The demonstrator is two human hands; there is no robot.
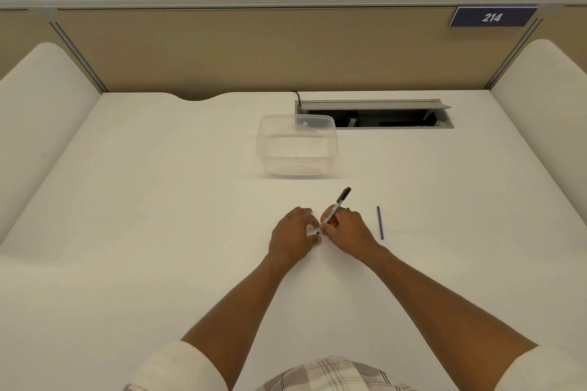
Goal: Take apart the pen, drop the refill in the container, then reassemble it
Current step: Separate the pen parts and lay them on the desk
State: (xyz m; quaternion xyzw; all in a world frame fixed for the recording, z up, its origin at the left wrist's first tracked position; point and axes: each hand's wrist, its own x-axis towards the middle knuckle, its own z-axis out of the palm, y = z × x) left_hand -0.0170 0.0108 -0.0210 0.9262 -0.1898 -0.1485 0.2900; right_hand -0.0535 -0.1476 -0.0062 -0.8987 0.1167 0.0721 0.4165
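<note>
White tabletop, cable hatch open at the back. Clear plastic container sits just in front of the hatch. Right hand grips the pen, black cap end tilted up toward the container. Left hand has its fingers curled at the pen's lower tip, pinching there. Thin blue refill lies on the tabletop just right of the right hand.

One text can be read clearly — the number "214", in white slanted digits on a dark blue sign fixed at the top right of the beige partition behind the desk. The pen carries some small print on its barrel — too small to read.
</note>
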